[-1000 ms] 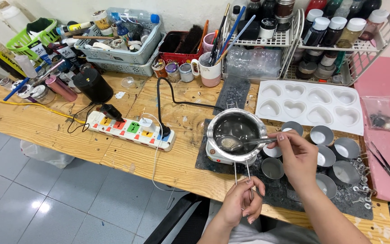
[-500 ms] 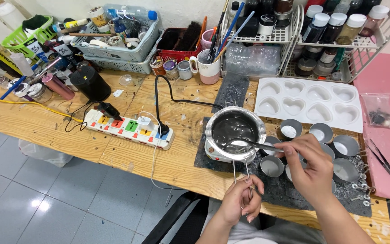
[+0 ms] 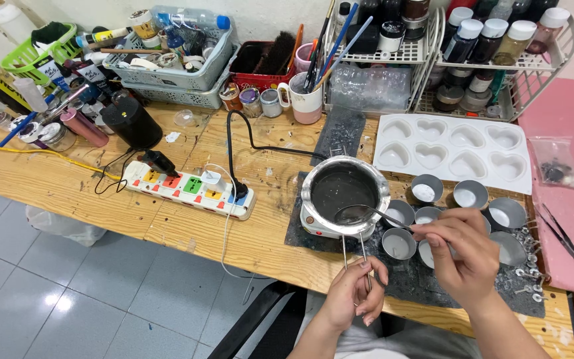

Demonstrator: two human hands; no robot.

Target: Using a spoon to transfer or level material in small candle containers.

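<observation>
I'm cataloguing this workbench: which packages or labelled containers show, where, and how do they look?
Clear plastic bag: pink mat, right; small, holds dark bits.
Labelled jar: grey basket, back left; round, pale.
Dark bottles: white wire rack, back right; white caps.
Power strip: wooden bench; white, coloured sockets.

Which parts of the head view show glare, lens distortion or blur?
Head view: soft even light; glare on the metal pot rim and floor tiles; wide-angle lens bows the table edge; right hand and spoon stay sharp.

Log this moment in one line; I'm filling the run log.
left hand: grips pot handle | right hand: spoon over metal pot | small tins: beside pot
</observation>
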